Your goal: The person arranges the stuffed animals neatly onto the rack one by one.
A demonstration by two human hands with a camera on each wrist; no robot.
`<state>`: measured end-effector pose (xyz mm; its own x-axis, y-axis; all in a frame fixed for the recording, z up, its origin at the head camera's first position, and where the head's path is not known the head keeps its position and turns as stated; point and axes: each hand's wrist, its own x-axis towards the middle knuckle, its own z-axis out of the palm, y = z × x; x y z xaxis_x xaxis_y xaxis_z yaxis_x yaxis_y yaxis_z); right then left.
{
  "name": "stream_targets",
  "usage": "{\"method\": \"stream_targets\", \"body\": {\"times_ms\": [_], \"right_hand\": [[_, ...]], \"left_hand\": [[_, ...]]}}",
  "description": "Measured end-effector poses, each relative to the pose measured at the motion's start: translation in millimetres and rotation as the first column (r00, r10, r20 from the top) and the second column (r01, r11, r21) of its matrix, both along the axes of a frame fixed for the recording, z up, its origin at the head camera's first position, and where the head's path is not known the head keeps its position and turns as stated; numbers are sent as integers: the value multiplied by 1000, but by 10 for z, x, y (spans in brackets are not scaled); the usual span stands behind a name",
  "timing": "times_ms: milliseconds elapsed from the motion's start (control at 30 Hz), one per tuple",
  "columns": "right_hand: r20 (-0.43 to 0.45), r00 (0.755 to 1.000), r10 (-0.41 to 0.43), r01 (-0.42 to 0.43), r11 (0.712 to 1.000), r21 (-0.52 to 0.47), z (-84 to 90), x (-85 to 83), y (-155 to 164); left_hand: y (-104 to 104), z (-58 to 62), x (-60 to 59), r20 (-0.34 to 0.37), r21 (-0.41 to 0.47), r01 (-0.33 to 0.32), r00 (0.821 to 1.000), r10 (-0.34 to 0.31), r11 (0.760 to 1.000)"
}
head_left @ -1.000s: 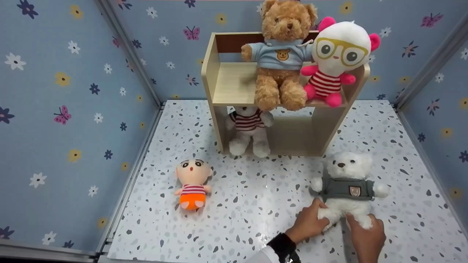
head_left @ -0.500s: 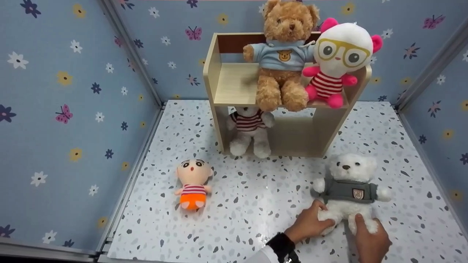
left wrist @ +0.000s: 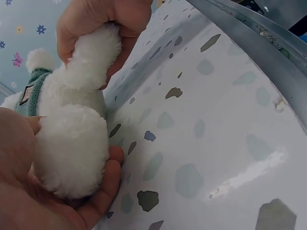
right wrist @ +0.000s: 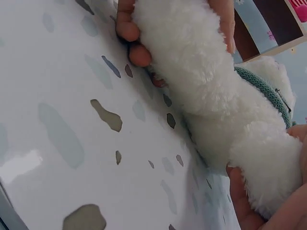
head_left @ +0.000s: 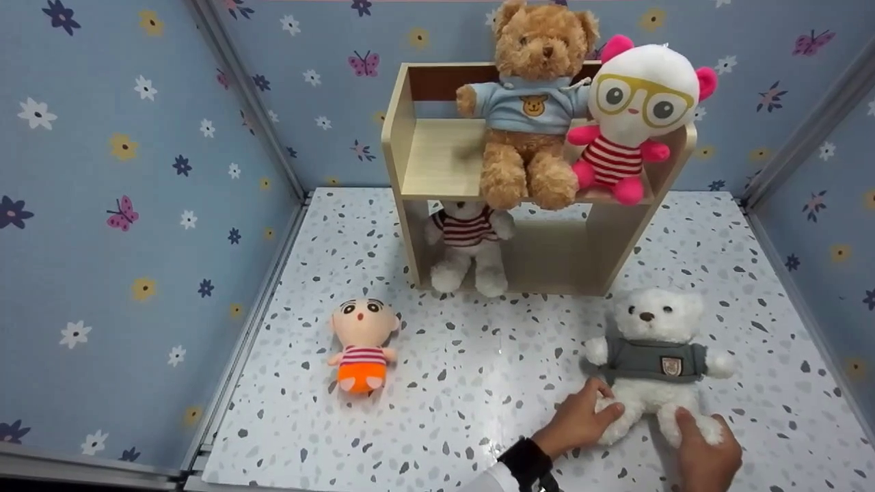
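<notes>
A white teddy bear (head_left: pixel 649 362) in a grey sweater sits upright on the speckled floor (head_left: pixel 465 383), at the near right, facing me. My left hand (head_left: pixel 581 418) grips the leg on the left side of the picture. My right hand (head_left: pixel 704 456) grips the other leg. In the left wrist view, my left hand (left wrist: pixel 29 191) curls under a fluffy foot of the bear (left wrist: pixel 72 153), and my right hand holds the further leg. In the right wrist view, my right hand (right wrist: pixel 259 211) wraps the nearer foot of the bear (right wrist: pixel 206 86).
A wooden shelf (head_left: pixel 424 157) stands at the back with a brown bear (head_left: pixel 530 109) and a white-and-pink doll with glasses (head_left: pixel 632 109) on top. A small striped-shirt bear (head_left: pixel 468 246) sits underneath. A small doll in orange shorts (head_left: pixel 361 342) lies at the left. Floral walls (head_left: pixel 137 205) enclose three sides.
Both hands have slid a little towards the near edge while still holding the bear's legs. The bear has shifted slightly to the right and nearer.
</notes>
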<state>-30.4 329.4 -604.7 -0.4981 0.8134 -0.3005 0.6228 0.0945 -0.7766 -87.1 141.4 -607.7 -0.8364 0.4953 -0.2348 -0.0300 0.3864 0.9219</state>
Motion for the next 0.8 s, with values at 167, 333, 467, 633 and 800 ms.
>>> {"method": "stream_targets", "body": {"times_ms": [167, 333, 467, 633, 800], "right_hand": [[-100, 992, -75, 66, 993, -96, -38, 26, 4], [-154, 980, -126, 93, 974, -204, -39, 29, 5], [-193, 970, -150, 95, 959, -268, -12, 36, 6], [-211, 963, -170, 101, 948, -301, 15, 46, -4], [-170, 969, -180, 111, 929, -353, 33, 11, -34]], "left_hand": [[-3, 25, -10, 41, 3, 6, 999, -6, 1000], [4, 44, -25, 98, -8, -7, 995, 8, 1000], [13, 65, -21, 109, -36, -24, 994, 27, 999], [17, 107, -20, 125, -49, -46, 991, 52, 998], [16, 146, -17, 142, -55, -76, 986, 83, 996]]}}
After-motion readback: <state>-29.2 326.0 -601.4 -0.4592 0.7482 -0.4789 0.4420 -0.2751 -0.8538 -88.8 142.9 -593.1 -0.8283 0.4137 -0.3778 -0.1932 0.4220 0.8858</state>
